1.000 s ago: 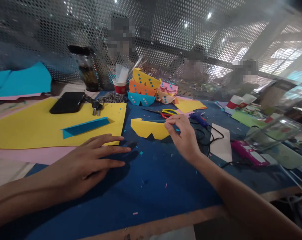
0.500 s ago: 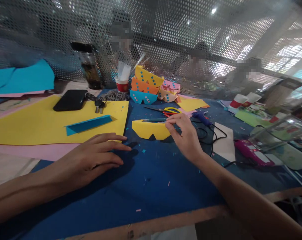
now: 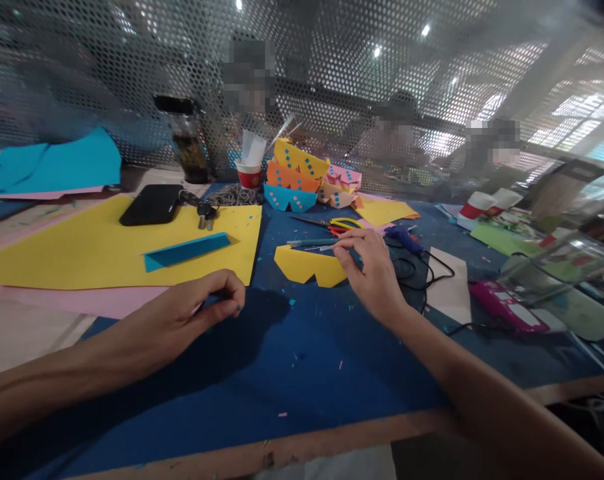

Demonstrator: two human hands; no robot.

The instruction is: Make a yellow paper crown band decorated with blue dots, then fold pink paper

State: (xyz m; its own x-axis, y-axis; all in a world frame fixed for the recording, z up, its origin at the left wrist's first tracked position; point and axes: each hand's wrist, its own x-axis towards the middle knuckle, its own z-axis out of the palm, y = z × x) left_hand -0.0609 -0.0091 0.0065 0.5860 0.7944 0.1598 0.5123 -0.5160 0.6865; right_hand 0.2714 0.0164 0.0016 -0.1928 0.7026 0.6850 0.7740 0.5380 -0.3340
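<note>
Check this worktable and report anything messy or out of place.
Small pink and blue paper scraps lie strewn over the blue tabletop, like unswept litter. A flat black object and keys rest on the large yellow sheet, an odd spot among craft materials. The yellow cutout at the right hand shows no obvious tear.

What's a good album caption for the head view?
Left hand curled, right hand at a notched yellow paper, dotted paper shapes behind.
</note>
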